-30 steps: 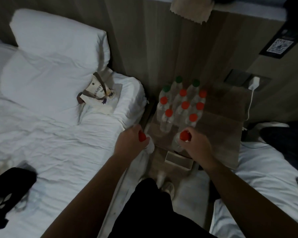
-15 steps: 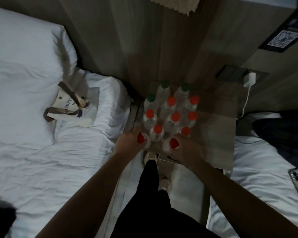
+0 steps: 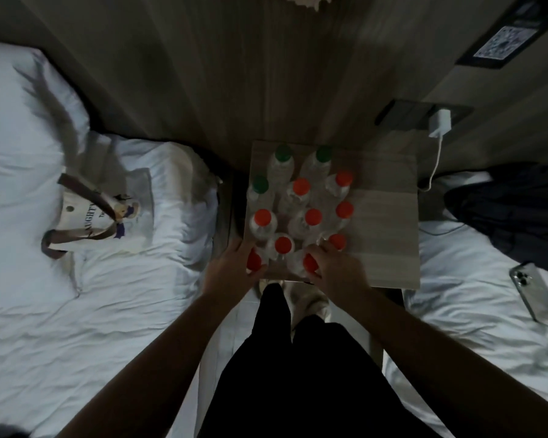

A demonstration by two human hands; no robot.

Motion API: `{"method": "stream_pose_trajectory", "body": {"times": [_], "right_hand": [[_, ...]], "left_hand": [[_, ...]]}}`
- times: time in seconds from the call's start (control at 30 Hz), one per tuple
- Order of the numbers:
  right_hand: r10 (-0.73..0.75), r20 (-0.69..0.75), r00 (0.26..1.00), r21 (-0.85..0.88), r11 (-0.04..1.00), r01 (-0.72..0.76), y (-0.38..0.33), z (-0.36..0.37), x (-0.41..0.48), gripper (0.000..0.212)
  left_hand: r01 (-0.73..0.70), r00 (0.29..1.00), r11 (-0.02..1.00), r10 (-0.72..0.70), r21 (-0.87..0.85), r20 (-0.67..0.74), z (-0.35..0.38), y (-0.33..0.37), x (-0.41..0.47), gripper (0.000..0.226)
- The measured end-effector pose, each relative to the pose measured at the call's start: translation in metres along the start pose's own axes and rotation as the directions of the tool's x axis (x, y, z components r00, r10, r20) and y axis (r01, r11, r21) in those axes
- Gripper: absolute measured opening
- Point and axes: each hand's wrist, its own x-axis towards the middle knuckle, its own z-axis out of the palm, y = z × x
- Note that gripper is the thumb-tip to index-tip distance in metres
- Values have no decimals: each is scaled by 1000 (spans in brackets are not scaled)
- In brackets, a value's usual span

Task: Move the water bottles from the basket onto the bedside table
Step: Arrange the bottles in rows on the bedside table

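clear water bottles — 3 green caps, 9 orange-red — upright.

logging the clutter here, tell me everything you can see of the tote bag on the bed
The tote bag looks like cream canvas, with brown strap handles, dark printed lettering and a small cartoon figure. It lies crumpled and flat on the sheets of the white bed, left of the bedside table.
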Motion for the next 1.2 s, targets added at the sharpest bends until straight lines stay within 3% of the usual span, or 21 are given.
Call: {"method": "stream_pose_trajectory", "body": {"times": [0.13,0.23,0.47,0.53,0.83,0.97,1.2], "right_hand": [[36,81,996,1,999,-36,-4,-17,0,56],[-9,100,995,76,997,1,-6,-40,0,57],[31,-149,988,205,979,0,15,-110,47,34],[56,-211,976,170,985,-20,26,-116,75,36],[97,-251,963,267,963,-28,61,-93,153,47],[85,-191,978,253,967,-35,71,-89,170,43],[-5,-187,982,328,942,67,69,-101,187,32]], "left_hand": [[34,999,999,-34,-36,16,-9,6,1,64],[18,999,998,-20,-59,-41,-21,9,3,55],[-87,965,993,64,-81,-253,-74,35,66,17],[-97,958,991,68,-91,-279,-78,43,94,14],[-119,983,993,114,-26,-142,-43,44,186,46],[-150,987,988,152,39,-49,-37,33,209,45],[-322,941,946,322,17,-102,-41,25,218,37]]}}
